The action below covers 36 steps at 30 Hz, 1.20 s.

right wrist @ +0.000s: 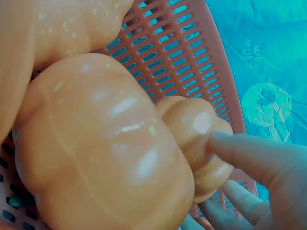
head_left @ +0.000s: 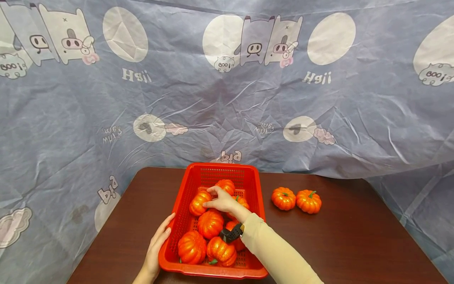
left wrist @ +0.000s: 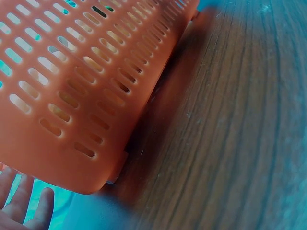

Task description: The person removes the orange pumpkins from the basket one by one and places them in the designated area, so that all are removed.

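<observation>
A red plastic basket [head_left: 214,270] with slotted walls holds several orange toy pumpkins. My right hand [head_left: 225,200] reaches into it and grips a small pumpkin [head_left: 198,204] by the left wall, thumb on one side. In the right wrist view this small pumpkin [right wrist: 187,122] is partly behind a larger pumpkin [right wrist: 105,143], and the fingers curl beneath it. On the outside of the left wall, my left hand [head_left: 155,248] rests with extended fingers. The left wrist view shows those fingers [left wrist: 21,196] near the basket's corner.
Two small pumpkins, one [head_left: 283,198] and another [head_left: 309,201], sit side by side on the brown table [head_left: 340,244], right of the basket. A grey-blue printed cloth [head_left: 227,98] hangs behind the table. A black wrist camera [head_left: 232,233] is above the basket.
</observation>
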Each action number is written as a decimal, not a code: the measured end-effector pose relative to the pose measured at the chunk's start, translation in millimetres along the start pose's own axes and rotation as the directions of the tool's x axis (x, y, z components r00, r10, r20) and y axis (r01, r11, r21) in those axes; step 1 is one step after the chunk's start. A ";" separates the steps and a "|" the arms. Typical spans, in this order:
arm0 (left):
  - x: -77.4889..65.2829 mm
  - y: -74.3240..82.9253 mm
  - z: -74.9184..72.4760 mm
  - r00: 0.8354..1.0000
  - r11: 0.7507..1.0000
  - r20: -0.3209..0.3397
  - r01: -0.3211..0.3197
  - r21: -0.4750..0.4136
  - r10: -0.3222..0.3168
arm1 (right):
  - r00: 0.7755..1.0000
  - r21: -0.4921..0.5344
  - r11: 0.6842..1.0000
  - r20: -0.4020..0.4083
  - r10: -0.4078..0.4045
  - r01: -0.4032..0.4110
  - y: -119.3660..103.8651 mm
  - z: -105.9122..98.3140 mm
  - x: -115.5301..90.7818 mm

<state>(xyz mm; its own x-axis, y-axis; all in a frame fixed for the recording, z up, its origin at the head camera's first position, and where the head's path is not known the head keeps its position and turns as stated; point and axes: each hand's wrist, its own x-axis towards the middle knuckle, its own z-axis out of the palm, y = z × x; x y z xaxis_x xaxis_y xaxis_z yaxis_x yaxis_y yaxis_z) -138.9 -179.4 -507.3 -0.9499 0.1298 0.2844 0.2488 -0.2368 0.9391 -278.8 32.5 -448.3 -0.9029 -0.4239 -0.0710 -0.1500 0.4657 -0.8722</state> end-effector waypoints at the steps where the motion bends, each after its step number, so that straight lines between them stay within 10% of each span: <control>1: -0.1 0.1 -0.1 1.000 1.000 0.002 0.003 0.002 -0.003 | 1.000 -0.005 1.000 -0.001 -0.001 0.001 0.3 0.0 0.4; 36: -0.1 0.1 0.6 1.000 1.000 0.008 -0.021 -0.009 0.021 | 0.997 -0.052 0.995 0.006 -0.081 0.081 1.8 0.0 1.0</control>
<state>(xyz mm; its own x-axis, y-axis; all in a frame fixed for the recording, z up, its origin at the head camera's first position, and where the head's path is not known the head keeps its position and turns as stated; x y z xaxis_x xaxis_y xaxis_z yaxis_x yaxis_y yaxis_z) -138.7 -178.8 -507.2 -0.9427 0.1326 0.3060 0.2674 -0.2480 0.9311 -280.0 32.9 -449.9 -0.8856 -0.4644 -0.0032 -0.2433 0.4698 -0.8486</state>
